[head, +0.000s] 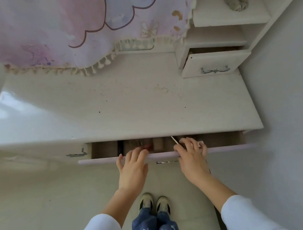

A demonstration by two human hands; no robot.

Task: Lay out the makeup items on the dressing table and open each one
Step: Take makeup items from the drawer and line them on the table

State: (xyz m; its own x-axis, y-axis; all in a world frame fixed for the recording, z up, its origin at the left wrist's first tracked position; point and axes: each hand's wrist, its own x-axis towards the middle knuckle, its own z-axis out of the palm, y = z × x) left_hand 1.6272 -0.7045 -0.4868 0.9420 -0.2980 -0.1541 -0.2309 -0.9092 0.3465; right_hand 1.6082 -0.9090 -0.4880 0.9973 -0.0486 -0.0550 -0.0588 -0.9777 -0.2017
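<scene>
While the dressing table (pixel 128 107) fills the middle of the frame with its long edge running left to right, the makeup items lie below it in the wide drawer (pixel 223 148), which is pulled out only part way, so the tabletop's front edge hides most of what it holds. The left hand (pixel 133 164) reaches over the lilac drawer front with thumb spread and fingers fairly straight, the tips dipping beside a small red item (pixel 147 147); whether they grasp it cannot be told. The right hand (pixel 191 155) has its fingers curled at the drawer front and pinches a thin silver stick (pixel 175 140), whose long axis slants from upper left to lower right, its lower end lost under the index finger. Between the hands a brownish block (pixel 158 144) lies with its long axis pointing up the frame, and a dark strip (pixel 120 147) lies left of the left hand; both are shaded and too blurred to show any label. A metal handle (pixel 166 161) shows on the drawer front between the wrists. In the upper right a small drawer (pixel 214 63) stands slightly open below a shelf holding a scrunchie (pixel 236 0), and a tasselled pink cloth (pixel 66 30) hangs across the upper left, cut off by the frame's top
</scene>
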